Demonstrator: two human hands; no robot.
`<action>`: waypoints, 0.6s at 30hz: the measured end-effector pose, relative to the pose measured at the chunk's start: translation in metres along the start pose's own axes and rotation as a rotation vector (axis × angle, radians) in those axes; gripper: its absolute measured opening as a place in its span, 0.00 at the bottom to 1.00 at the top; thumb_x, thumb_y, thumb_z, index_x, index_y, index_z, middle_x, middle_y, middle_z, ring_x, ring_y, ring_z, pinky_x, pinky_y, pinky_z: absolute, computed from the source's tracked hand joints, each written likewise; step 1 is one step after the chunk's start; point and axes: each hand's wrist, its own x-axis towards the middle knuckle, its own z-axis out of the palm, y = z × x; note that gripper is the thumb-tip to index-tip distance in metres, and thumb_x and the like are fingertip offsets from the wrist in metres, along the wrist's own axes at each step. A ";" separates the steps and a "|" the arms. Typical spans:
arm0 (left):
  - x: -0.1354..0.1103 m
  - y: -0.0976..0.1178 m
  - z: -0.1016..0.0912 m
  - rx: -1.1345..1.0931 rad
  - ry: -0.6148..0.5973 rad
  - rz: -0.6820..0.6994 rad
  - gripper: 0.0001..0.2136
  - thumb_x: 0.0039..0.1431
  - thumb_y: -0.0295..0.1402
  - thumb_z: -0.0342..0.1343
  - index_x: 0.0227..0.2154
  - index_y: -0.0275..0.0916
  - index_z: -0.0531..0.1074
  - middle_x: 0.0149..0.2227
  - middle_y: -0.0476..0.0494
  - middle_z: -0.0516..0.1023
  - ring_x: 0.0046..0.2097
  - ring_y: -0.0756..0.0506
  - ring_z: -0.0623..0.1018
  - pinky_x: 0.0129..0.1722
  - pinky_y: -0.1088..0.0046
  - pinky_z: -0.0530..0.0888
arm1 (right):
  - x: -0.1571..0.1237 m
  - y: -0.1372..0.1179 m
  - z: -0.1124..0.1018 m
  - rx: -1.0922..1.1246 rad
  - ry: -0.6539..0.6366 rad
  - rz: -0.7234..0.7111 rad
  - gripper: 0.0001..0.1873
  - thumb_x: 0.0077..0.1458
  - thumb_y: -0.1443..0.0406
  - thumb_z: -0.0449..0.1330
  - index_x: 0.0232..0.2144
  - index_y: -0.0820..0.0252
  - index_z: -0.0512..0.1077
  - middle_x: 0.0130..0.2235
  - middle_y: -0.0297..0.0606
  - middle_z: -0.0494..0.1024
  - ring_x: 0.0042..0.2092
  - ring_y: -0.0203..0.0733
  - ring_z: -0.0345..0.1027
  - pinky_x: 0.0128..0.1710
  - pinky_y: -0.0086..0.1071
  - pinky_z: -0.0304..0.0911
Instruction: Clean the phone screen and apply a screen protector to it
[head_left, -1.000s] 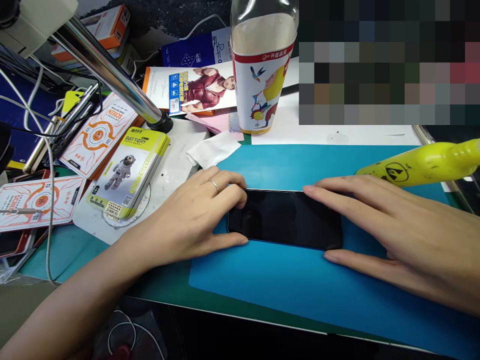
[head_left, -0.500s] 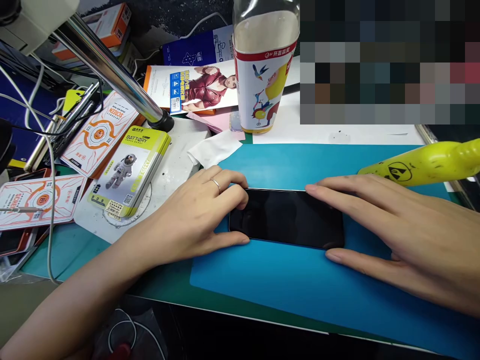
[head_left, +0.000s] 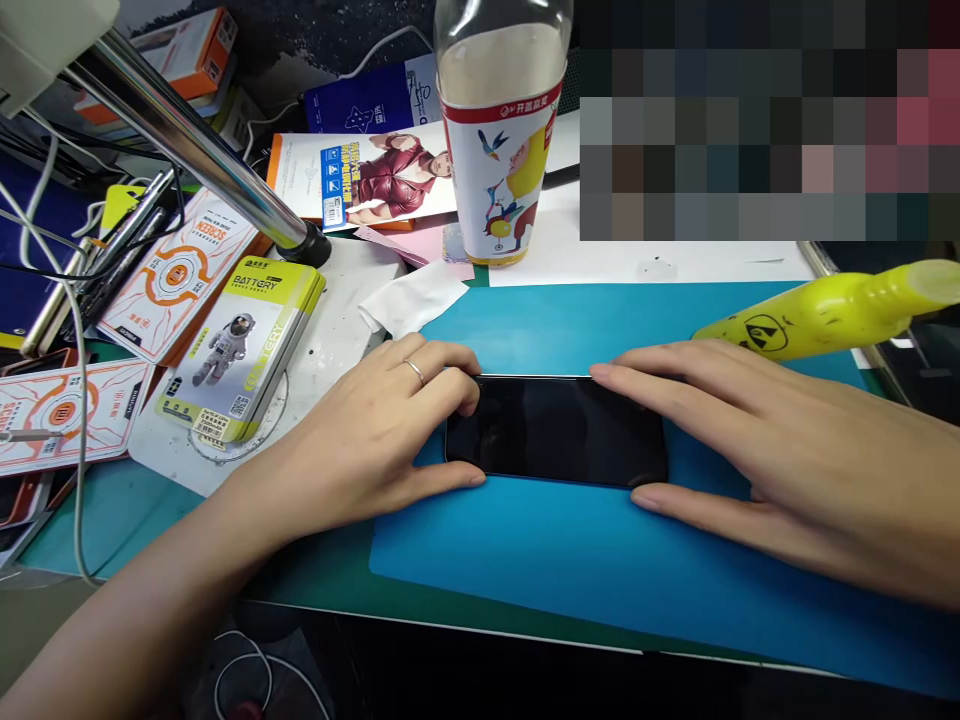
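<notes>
A black phone (head_left: 555, 430) lies screen-up and flat on a blue work mat (head_left: 570, 560). My left hand (head_left: 375, 440) grips its left end, thumb along the near edge and fingers curled over the far edge; a ring is on one finger. My right hand (head_left: 757, 440) grips the right end the same way, thumb at the near corner and fingers stretched over the far edge.
A yellow squeeze bottle (head_left: 832, 312) lies on its side at the right. A tall drink bottle (head_left: 501, 130) stands behind the mat. Yellow battery boxes (head_left: 244, 340), orange-and-white screen boxes (head_left: 176, 275), a white wipe (head_left: 412, 297), cables and a metal lamp arm (head_left: 195, 150) crowd the left.
Both hands stay on the phone's ends. The whole scene has shifted slightly left in view as the head moved; the phone itself stays flat on the mat.
</notes>
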 end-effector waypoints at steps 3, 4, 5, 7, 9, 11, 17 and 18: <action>0.000 0.001 -0.001 0.001 -0.004 -0.007 0.15 0.71 0.42 0.65 0.45 0.42 0.64 0.59 0.36 0.76 0.52 0.37 0.77 0.51 0.60 0.72 | 0.000 -0.001 0.000 -0.002 0.008 -0.013 0.37 0.70 0.49 0.59 0.74 0.54 0.63 0.64 0.51 0.77 0.55 0.60 0.80 0.37 0.44 0.80; 0.000 0.001 -0.001 0.002 -0.003 -0.007 0.15 0.71 0.42 0.65 0.45 0.42 0.64 0.59 0.36 0.76 0.52 0.37 0.77 0.51 0.60 0.72 | 0.001 -0.001 0.000 -0.001 0.006 -0.013 0.37 0.70 0.49 0.59 0.75 0.54 0.63 0.64 0.51 0.77 0.55 0.61 0.80 0.38 0.44 0.80; 0.000 0.001 -0.001 0.003 -0.002 -0.004 0.15 0.71 0.42 0.64 0.45 0.42 0.64 0.59 0.36 0.77 0.52 0.37 0.77 0.50 0.60 0.72 | 0.001 -0.001 0.000 -0.003 0.006 -0.012 0.37 0.70 0.50 0.59 0.75 0.53 0.62 0.65 0.50 0.77 0.56 0.61 0.79 0.39 0.45 0.80; 0.001 0.001 -0.001 0.008 0.002 0.004 0.15 0.71 0.42 0.64 0.44 0.42 0.64 0.58 0.35 0.77 0.51 0.37 0.77 0.50 0.60 0.72 | 0.001 -0.001 0.000 -0.012 0.002 -0.013 0.36 0.70 0.50 0.59 0.75 0.53 0.62 0.65 0.50 0.77 0.56 0.60 0.79 0.39 0.45 0.80; 0.001 0.001 -0.001 0.015 0.009 0.010 0.15 0.71 0.41 0.64 0.44 0.42 0.64 0.58 0.35 0.77 0.51 0.37 0.77 0.49 0.60 0.72 | 0.001 -0.001 0.000 -0.026 0.005 -0.024 0.36 0.71 0.50 0.58 0.74 0.54 0.63 0.64 0.51 0.77 0.56 0.60 0.79 0.40 0.46 0.80; 0.002 0.001 -0.001 0.020 0.014 0.010 0.15 0.71 0.41 0.64 0.44 0.42 0.63 0.58 0.35 0.77 0.50 0.38 0.77 0.49 0.60 0.72 | 0.000 0.000 0.000 -0.030 0.004 -0.029 0.35 0.71 0.50 0.58 0.74 0.55 0.64 0.64 0.51 0.76 0.56 0.60 0.79 0.40 0.46 0.80; 0.002 0.001 0.000 0.013 0.005 0.003 0.14 0.71 0.41 0.63 0.44 0.42 0.63 0.58 0.36 0.78 0.49 0.39 0.76 0.49 0.59 0.72 | -0.001 0.001 0.001 0.029 -0.002 -0.006 0.36 0.69 0.49 0.60 0.74 0.51 0.64 0.65 0.50 0.76 0.58 0.63 0.78 0.44 0.50 0.81; 0.002 0.001 0.000 0.013 0.005 0.003 0.14 0.71 0.41 0.63 0.43 0.42 0.63 0.58 0.36 0.78 0.49 0.39 0.76 0.49 0.59 0.72 | 0.000 0.001 0.001 0.034 -0.002 -0.005 0.36 0.69 0.49 0.60 0.74 0.51 0.64 0.65 0.50 0.76 0.58 0.63 0.78 0.45 0.50 0.80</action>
